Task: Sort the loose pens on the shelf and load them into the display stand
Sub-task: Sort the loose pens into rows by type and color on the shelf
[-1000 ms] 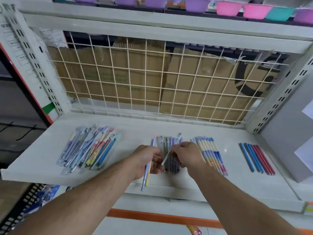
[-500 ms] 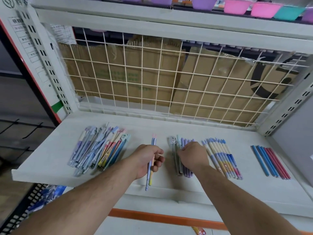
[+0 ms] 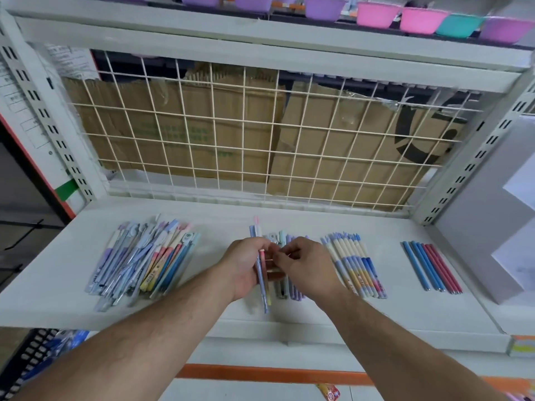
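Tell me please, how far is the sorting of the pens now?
Done: three sorted groups lie on the shelf: lilac pens, cream-and-blue pens, slim blue and red pens. In hand: the left grip holds two pens; the right grip reaches to them. Left: the mixed pile is unsorted, and no display stand is in view, so loading seems not begun.

Both bare forearms reach in across the front edge of the shelf (image 3: 72, 285) and converge over its middle. The left hand (image 3: 246, 264), palm turned inward, curls its fingers round two pens (image 3: 263, 287) lying front to back. The right hand (image 3: 309, 263), knuckles up, sits just beside it. Its bent fingertips (image 3: 279, 256) meet the left hand's fingers, and whether they pinch anything is unclear.
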Tool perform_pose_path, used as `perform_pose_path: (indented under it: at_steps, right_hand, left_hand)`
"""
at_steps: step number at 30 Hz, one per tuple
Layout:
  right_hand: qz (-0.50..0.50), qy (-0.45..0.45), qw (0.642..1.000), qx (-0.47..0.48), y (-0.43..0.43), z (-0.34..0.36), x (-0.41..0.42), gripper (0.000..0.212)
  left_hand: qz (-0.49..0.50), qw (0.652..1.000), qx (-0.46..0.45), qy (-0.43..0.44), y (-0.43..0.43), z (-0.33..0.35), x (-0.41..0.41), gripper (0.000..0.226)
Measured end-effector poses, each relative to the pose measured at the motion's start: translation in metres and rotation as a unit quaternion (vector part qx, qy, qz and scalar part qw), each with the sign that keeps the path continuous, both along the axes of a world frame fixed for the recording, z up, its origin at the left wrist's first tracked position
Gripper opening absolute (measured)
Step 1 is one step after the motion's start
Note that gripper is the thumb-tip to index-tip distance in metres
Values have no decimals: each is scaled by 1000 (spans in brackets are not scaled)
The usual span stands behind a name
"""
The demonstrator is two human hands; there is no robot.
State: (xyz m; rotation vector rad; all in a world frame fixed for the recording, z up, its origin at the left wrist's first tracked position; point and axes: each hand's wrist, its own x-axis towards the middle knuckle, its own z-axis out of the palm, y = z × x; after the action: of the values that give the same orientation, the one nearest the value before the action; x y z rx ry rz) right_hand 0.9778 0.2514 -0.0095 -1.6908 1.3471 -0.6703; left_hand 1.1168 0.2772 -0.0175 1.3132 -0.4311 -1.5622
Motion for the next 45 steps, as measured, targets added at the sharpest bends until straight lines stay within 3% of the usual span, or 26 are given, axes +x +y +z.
perform_pose_path:
  at_steps: [2,6,13,17,21,24,27,32,38,45]
  right_hand:
    - [13,-23,1000,15,0,1,-8,4]
    - [46,-22,999,18,-2,-4,-21,9]
    - [37,-21,999,10,-14,-8,-52,10]
    - [-2,-23,1000,5,-23,-11,-67,10]
    - [-56,90,994,-32,-37,-13,-90,14]
    - [13,261,961,-84,-41,-19,-99,18]
    - [73,351,923,-138,-42,-26,-99,27]
    - [88,375,911,-146,-50,-30,-95,27]
    - [45,349,928,-121,-58,-31,-96,36]
    - [4,340,935,-99,-63,-30,-99,30]
  left_hand:
    - [-7,1000,-5,21,-3,2,-8,26]
    - [-17,999,-8,51,-9,4,-32,35]
    - [-42,998,-5,39,-21,5,-64,19]
    - [12,1000,14,15,-27,10,-80,18]
    - [93,995,6,-30,-35,9,-87,18]
    - [119,992,8,-36,-37,9,-87,10]
    - [126,992,10,-29,-37,9,-88,13]
    - [131,991,10,-21,-38,9,-89,18]
    - [124,992,17,-15,-39,7,-85,17]
    - [100,995,17,-6,-40,9,-83,13]
